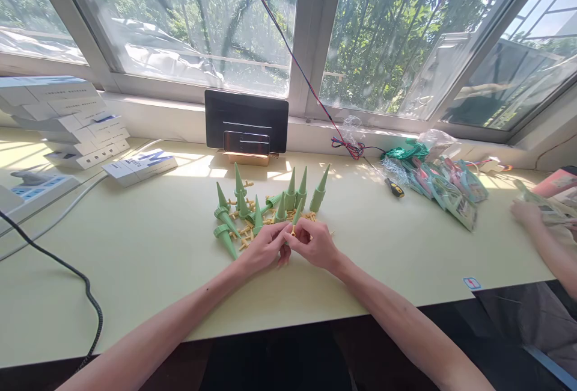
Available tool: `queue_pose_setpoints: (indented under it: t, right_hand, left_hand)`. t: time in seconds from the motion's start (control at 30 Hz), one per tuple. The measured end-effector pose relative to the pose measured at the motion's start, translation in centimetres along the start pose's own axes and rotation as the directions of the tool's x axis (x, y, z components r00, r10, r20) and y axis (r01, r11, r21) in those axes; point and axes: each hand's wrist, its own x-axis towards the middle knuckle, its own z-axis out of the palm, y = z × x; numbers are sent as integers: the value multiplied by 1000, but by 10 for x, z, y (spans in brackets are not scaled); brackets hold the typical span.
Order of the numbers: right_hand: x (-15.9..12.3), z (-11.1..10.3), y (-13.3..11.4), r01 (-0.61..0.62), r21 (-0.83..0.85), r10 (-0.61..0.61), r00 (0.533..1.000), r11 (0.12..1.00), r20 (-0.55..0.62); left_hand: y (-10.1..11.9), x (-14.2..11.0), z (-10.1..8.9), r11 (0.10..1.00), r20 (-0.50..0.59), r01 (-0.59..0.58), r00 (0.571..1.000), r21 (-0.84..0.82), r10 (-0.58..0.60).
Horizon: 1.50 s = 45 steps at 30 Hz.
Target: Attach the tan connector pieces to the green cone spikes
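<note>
My left hand (265,245) and my right hand (319,244) meet over the near part of the table, both closed. Between them a green cone-shaped watering spike (297,213) points up and away. A small yellow valve (293,231) shows at its near end, by my right fingertips. The left fingers wrap the spike, though its lower part is hidden. Just beyond my hands stand several upright green spikes (320,189), while others, such as a fallen spike (225,240), lie on their sides. Loose yellow valves (246,240) are scattered among them.
A tablet (246,117) and a phone (246,142) lean in a wooden stand by the window. White boxes (76,120) and a power strip (42,192) are at left. Bagged packets (446,189) and a yellow-black tool (395,187) lie right, near another person's hand (526,213).
</note>
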Motion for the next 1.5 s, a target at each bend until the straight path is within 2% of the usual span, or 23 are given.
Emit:
queue_pose_setpoints:
  t: [0.33, 0.77, 1.27, 1.5]
  right_hand:
    - [2, -3, -6, -33, 55, 34, 999, 998, -2]
    - [0, -3, -5, 18, -45, -18, 1000, 999, 10]
    - [-2, -1, -2, 33, -36, -34, 999, 999, -2]
    - [-2, 0, -2, 19, -43, -19, 1000, 999, -4]
  left_hand:
    - [3, 0, 1, 1000, -19, -3, 1000, -14, 3]
    - [1, -2, 5, 997, -10, 28, 1000, -74, -29]
    - [1, -2, 8, 991, -13, 49, 999, -121, -51]
    - [1, -2, 7, 993, -1, 23, 1000, -117, -24]
